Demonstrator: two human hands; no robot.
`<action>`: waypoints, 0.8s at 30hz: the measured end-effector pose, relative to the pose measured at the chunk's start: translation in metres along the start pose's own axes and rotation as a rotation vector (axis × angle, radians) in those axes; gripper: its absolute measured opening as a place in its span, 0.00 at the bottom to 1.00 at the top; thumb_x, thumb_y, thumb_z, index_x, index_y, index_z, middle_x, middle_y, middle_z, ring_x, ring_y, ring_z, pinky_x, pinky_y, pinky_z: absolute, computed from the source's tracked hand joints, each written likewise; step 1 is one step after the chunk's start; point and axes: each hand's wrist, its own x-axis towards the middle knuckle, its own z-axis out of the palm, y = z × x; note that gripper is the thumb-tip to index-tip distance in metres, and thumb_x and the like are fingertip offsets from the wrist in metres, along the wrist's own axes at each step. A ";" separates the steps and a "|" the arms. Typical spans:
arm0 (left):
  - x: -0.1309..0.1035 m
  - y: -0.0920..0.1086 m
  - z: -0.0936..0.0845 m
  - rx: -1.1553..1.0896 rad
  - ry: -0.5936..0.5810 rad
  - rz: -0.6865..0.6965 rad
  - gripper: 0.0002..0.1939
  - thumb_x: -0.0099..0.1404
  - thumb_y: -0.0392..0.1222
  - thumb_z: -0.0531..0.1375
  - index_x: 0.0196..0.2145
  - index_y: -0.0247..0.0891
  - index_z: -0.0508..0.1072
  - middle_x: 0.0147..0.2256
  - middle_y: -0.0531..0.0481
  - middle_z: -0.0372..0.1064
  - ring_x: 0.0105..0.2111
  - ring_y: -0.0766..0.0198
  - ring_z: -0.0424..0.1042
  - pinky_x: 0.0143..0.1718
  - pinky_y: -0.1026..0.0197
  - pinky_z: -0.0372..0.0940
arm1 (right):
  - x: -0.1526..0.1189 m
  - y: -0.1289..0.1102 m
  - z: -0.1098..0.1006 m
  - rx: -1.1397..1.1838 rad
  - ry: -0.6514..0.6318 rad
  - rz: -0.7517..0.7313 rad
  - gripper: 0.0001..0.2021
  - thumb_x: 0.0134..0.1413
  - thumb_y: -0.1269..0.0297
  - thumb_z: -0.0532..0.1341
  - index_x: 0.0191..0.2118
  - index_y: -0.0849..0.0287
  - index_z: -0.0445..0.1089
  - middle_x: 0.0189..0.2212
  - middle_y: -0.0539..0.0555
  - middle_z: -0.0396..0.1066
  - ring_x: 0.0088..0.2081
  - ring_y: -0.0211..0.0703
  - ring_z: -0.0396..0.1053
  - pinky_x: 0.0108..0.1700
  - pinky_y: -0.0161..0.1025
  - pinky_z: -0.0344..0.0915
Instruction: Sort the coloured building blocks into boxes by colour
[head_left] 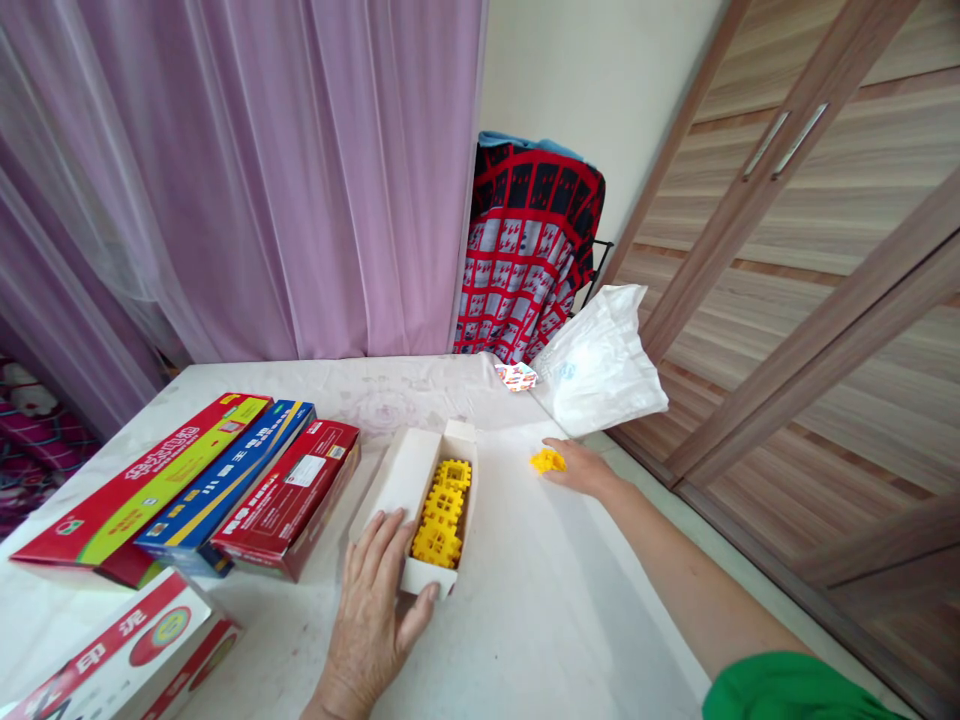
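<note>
An open white box stands near the middle of the table, its lid folded to the left. Inside it lies a row of several yellow plastic pieces with notched edges. My left hand rests with its fingers on the lid and its thumb by the near end of the box. To the right, my right hand has its fingertips closed on another yellow piece, low over the white tabletop.
Red, blue and dark red boxes lie at the left, with a white and red box nearer. A white plastic bag and a small printed packet are at the back right edge.
</note>
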 end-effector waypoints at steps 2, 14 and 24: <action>0.000 0.000 0.000 -0.001 -0.007 -0.003 0.30 0.65 0.49 0.57 0.62 0.40 0.56 0.60 0.39 0.61 0.62 0.48 0.56 0.57 0.42 0.56 | 0.002 0.000 0.002 -0.009 0.000 -0.013 0.28 0.52 0.57 0.59 0.60 0.54 0.63 0.51 0.59 0.70 0.49 0.52 0.69 0.46 0.42 0.62; -0.002 -0.001 0.001 -0.003 -0.019 -0.021 0.30 0.64 0.48 0.57 0.62 0.41 0.56 0.61 0.39 0.60 0.62 0.47 0.55 0.59 0.40 0.55 | -0.002 -0.014 -0.024 0.017 0.073 -0.016 0.27 0.53 0.56 0.59 0.59 0.53 0.63 0.49 0.57 0.72 0.48 0.50 0.70 0.46 0.41 0.62; -0.004 -0.001 0.002 0.006 -0.026 -0.020 0.31 0.65 0.49 0.56 0.63 0.41 0.55 0.60 0.38 0.60 0.62 0.46 0.56 0.59 0.39 0.54 | -0.013 -0.147 -0.070 0.067 0.104 -0.383 0.37 0.45 0.50 0.66 0.60 0.55 0.57 0.46 0.58 0.72 0.49 0.52 0.67 0.47 0.42 0.55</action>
